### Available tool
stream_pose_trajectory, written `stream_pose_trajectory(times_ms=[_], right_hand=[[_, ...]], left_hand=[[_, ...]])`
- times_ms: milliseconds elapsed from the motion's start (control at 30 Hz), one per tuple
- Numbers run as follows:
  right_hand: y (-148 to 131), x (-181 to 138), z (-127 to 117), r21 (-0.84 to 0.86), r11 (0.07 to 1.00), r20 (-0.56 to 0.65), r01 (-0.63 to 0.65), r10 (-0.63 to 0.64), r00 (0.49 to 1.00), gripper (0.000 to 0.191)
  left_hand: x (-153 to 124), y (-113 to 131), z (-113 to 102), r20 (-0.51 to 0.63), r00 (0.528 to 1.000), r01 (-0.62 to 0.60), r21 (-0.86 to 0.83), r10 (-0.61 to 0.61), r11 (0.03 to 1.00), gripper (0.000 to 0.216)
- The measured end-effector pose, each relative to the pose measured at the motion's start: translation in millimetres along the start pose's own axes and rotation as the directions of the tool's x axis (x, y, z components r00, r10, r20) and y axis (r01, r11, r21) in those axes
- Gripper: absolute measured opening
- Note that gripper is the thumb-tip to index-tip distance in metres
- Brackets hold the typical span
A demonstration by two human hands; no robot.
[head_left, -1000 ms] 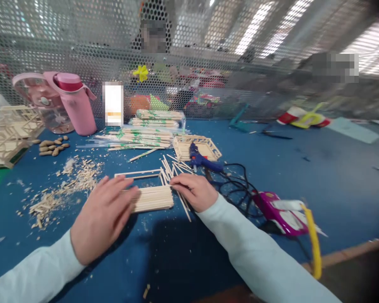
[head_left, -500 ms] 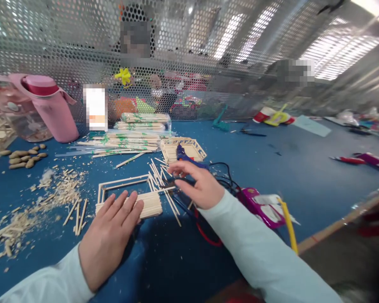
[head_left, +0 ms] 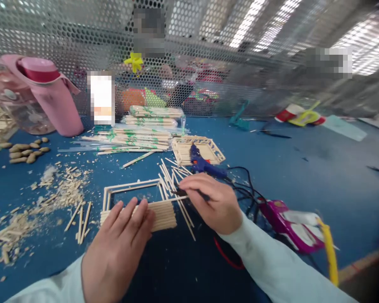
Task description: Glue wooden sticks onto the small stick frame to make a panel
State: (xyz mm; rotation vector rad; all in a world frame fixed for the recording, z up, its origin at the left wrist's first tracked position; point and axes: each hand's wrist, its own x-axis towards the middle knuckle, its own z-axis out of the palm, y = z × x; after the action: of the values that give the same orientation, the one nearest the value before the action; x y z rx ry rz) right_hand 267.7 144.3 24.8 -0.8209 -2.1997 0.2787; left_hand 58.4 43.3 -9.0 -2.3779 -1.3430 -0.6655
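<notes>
My left hand lies flat, fingers stretched, on a panel of wooden sticks laid side by side. A rectangular stick frame adjoins the panel's far side. One stick runs along the panel's upper edge and juts out to the right. By its end, my right hand is closed, thumb and fingers curled together. A dark pointed tool tip shows at the fingertips; whether they grip it or the stick is hidden. A red curved handle lies below the wrist.
Loose sticks lie beyond the right hand, near a blue glue gun resting on a stick tray. Cables run to a purple device. Wood scraps, peanuts, a pink bottle and packed sticks stand or lie around.
My right hand's fingers have drawn closer together, near the dark tool tip and stick end. My left hand stays flat on the panel. The camera view has shifted.
</notes>
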Motion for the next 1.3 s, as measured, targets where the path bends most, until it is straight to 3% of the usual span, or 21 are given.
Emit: stream_pose_trajectory(times_ms=[167, 433, 700, 833, 933, 1100, 1233, 1300], right_hand=[[6, 1, -2, -0.069, 0.983, 0.063, -0.173, 0.177, 0.982, 0.012], [17, -7, 2, -0.098, 0.994, 0.113, -0.050, 0.061, 0.992, 0.022], [8, -6, -1, -0.015, 0.998, 0.050, -0.069, 0.070, 0.996, 0.029], [2, -7, -2, -0.055, 0.988, 0.001, -0.147, 0.148, 0.989, 0.020], [0, -7, -3, -0.070, 0.993, -0.003, -0.093, 0.093, 0.996, 0.012], [-3, -5, 0, 0.030, 0.997, 0.095, 0.076, -0.079, 0.992, 0.017], [-1, -7, 10, 0.038, 0.994, 0.246, 0.098, -0.104, 0.964, 0.022], [0, -8, 13, 0.008, 0.997, 0.264, 0.082, -0.081, 0.961, 0.022]], left_hand=[[3, 2, 0, 0.023, 0.998, 0.061, 0.007, -0.061, 0.998, 0.032], [8, 4, -2, 0.066, 0.994, 0.088, 0.006, -0.088, 0.996, 0.031], [1, 7, 2, 0.006, 0.993, 0.119, -0.020, -0.119, 0.993, 0.035], [-2, 6, 3, 0.013, 0.996, 0.091, -0.051, -0.091, 0.994, 0.035], [-3, 4, 3, 0.019, 0.997, 0.070, -0.048, -0.069, 0.996, 0.036], [-4, 3, 3, 0.046, 0.997, 0.058, -0.039, -0.057, 0.998, 0.036], [-5, 5, 6, 0.031, 0.997, 0.076, -0.035, -0.075, 0.997, 0.035], [-4, 4, 8, 0.029, 0.997, 0.068, -0.034, -0.067, 0.997, 0.034]])
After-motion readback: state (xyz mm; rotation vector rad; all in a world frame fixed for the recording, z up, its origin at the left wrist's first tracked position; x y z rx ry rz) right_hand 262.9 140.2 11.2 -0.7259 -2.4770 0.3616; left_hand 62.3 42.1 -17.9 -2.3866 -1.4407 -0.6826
